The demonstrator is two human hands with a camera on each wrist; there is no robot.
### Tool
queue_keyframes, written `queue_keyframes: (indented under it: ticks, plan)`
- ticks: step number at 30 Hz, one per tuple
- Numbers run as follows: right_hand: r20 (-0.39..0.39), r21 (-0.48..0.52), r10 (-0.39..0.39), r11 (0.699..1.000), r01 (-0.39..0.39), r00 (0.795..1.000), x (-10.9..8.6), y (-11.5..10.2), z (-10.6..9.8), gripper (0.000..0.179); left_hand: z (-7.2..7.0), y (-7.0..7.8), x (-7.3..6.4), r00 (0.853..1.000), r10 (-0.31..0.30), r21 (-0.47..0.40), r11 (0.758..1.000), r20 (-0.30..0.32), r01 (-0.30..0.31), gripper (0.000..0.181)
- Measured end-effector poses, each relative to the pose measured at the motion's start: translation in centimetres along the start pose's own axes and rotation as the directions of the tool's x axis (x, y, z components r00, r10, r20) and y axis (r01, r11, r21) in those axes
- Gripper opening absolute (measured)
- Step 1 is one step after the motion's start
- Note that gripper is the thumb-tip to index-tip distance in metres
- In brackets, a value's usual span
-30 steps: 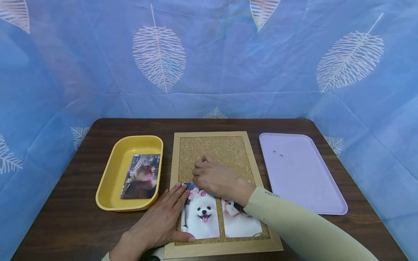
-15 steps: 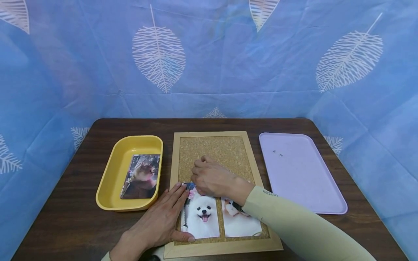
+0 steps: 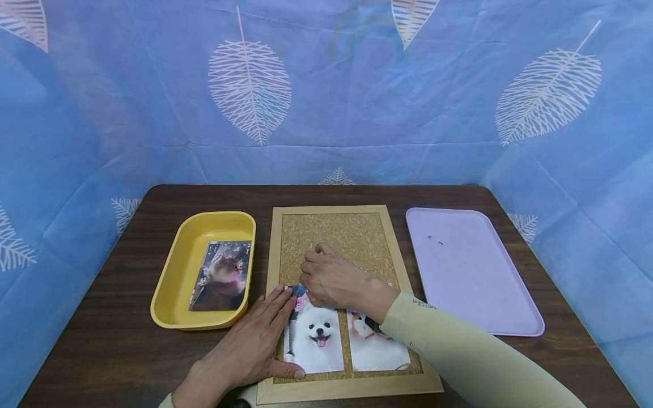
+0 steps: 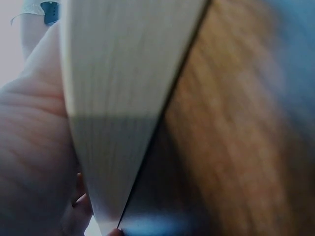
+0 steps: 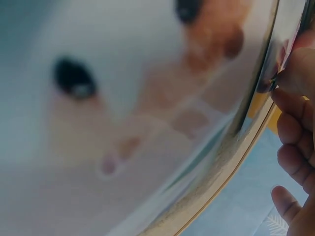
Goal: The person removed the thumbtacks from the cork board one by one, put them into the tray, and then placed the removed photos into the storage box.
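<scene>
A wood-framed corkboard (image 3: pixel 336 229) lies on the table. On its near half are two photos side by side: a white fluffy dog (image 3: pixel 318 340) on the left and a brown-and-white animal (image 3: pixel 374 354) on the right, partly covered by my right arm. My left hand (image 3: pixel 252 334) lies spread over the board's left frame, fingertips on the dog photo's upper left corner. My right hand (image 3: pixel 334 280) is over that photo's top right corner. In the right wrist view its thumb and forefinger (image 5: pixel 298 73) pinch a small pin (image 5: pixel 273 82), mostly hidden, at the photo's edge.
To the left stands a yellow tray (image 3: pixel 176 283) holding a cat photo (image 3: pixel 221 277). A lilac tray (image 3: pixel 474 272) to the right bears two tiny metal pins (image 3: pixel 440 243). A blue leaf-patterned cloth (image 3: pixel 352 96) hangs behind the brown table (image 3: pixel 117 334).
My right hand shifts very slightly at the top edge of the dog photo. The left hand, board and trays stay where they were.
</scene>
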State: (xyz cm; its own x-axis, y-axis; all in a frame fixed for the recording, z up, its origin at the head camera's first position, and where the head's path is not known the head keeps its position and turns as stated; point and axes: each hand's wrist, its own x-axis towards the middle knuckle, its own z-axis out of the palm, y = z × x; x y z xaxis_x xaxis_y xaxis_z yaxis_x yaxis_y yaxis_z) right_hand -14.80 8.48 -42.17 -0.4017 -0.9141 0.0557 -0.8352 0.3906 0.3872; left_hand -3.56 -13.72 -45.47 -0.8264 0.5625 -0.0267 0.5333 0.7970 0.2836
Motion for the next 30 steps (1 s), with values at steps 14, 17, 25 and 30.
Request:
queue_keyframes:
  ticks: [14,17,25,30]
  plan:
    - [-0.003,-0.021,0.006,1.0,-0.006,1.0,0.03,-0.08,0.09,0.022,-0.01,-0.05,-0.07,1.0,0.008,-0.003,1.0,-0.012,-0.008,0.127]
    - [0.003,-0.015,0.005,1.0,-0.005,1.0,0.03,-0.08,0.09,0.021,-0.01,-0.03,-0.1,1.0,0.016,0.006,1.0,-0.027,-0.016,0.127]
    - [0.006,-0.006,0.001,1.0,-0.001,1.0,0.05,-0.07,0.13,0.021,0.01,-0.04,-0.12,0.999,0.021,0.011,1.0,-0.034,-0.02,0.126]
    - [-0.005,-0.003,-0.003,1.0,0.003,1.0,0.03,-0.04,0.14,0.021,0.02,-0.09,-0.11,1.0,0.015,-0.002,1.0,-0.026,-0.015,0.127]
